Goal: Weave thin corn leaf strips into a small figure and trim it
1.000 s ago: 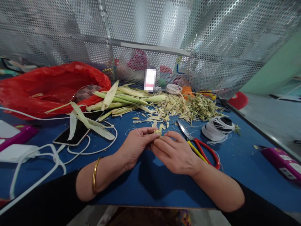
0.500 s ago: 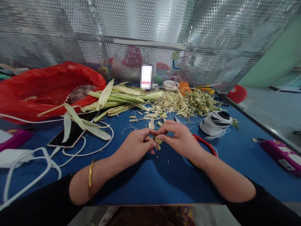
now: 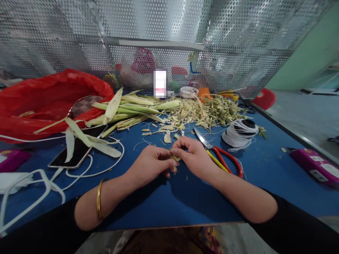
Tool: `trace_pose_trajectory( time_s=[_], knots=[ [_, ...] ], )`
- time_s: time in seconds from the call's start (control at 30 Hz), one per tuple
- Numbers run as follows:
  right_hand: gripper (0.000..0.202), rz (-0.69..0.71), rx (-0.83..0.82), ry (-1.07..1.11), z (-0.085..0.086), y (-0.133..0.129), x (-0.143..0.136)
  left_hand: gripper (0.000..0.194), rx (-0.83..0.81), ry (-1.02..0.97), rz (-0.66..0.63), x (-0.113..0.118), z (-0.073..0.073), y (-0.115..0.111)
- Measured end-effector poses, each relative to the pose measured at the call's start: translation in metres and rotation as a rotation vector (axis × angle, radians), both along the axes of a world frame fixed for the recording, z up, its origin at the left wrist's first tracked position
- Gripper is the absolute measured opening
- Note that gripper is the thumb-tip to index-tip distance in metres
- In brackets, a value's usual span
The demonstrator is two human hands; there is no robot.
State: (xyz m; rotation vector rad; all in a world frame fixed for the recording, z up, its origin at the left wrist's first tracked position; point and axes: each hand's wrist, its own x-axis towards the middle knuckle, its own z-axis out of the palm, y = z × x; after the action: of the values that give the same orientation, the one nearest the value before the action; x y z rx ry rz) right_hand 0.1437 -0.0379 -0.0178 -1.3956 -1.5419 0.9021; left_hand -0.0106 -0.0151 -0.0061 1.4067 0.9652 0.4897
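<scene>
Over the front middle of the blue table, my left hand and my right hand meet at the fingertips. Between them they pinch a small piece of dried husk, pale yellow-green and mostly covered by the fingers. Both hands are closed on it. Right behind my right wrist lie scissors with one red and one yellow handle, blades partly apart. Small husk scraps are strewn on the table just beyond my fingers. A spool of white string stands to the right.
Long pale green husks and a heap of dry trimmings cover the back. A red plastic bag, a phone and white cables lie left. A purple box sits right. A perforated metal screen closes the far side.
My view has turned slightly to the right. My right hand has shifted a little left relative to the scissors, so more of them shows. The fingers still pinch the husk piece.
</scene>
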Motion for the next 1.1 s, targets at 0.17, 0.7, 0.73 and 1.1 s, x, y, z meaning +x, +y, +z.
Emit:
trace_pose_trajectory(
  time_s=[0.17,0.7,0.73,1.1],
  knots=[
    [0.014,-0.037,-0.080,0.136,-0.004,0.000,-0.002,0.014,0.039,0.024,-0.018,-0.002,0.002,0.000],
    [0.020,0.042,0.109,-0.081,0.006,-0.001,0.002,0.013,0.019,0.022,-0.023,-0.001,0.003,-0.001],
    [0.021,0.027,0.142,-0.085,0.005,-0.002,0.001,0.014,0.033,0.024,-0.028,-0.001,0.002,-0.001],
    [0.014,-0.062,0.258,-0.016,0.005,-0.001,-0.003,0.019,-0.094,-0.065,0.051,0.001,0.006,-0.004]
  ],
)
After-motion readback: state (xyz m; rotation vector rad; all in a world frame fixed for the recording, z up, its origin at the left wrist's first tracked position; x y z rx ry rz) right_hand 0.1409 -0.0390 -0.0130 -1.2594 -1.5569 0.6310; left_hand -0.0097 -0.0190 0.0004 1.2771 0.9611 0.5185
